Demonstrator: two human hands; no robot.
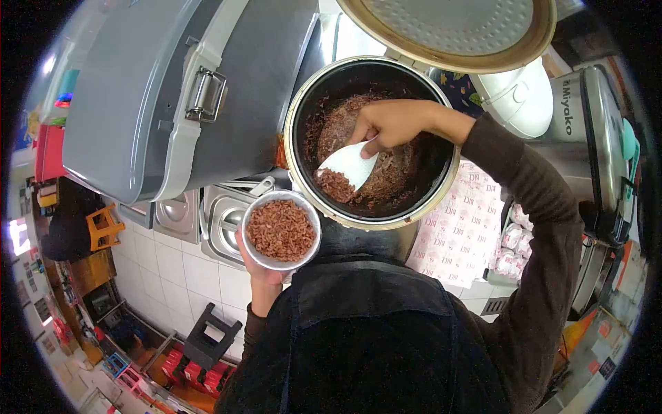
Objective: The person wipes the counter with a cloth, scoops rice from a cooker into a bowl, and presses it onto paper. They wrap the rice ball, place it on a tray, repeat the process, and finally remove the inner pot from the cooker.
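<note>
My right hand (389, 125) grips a white rice paddle (353, 165) inside the large rice cooker (295, 141). Reddish-brown rice lies on the paddle's blade and over the bottom and walls of the dark inner pot. To the left of the cooker, my left hand (265, 272) is wrapped round a white bowl (314, 252). The bowl holds a mound of cooked brown rice (281, 230) and stands close to the cooker's rim. Most of the left fingers are hidden beneath the bowl.
The cooker's hinged lid (455, 24) stands raised at the back. A big grey box with a latch (207, 93) is at the left, metal pans (224, 221) below it. Printed wrapping paper (458, 228) and wrapped packets (514, 245) lie right, near a Miyako appliance (572, 103).
</note>
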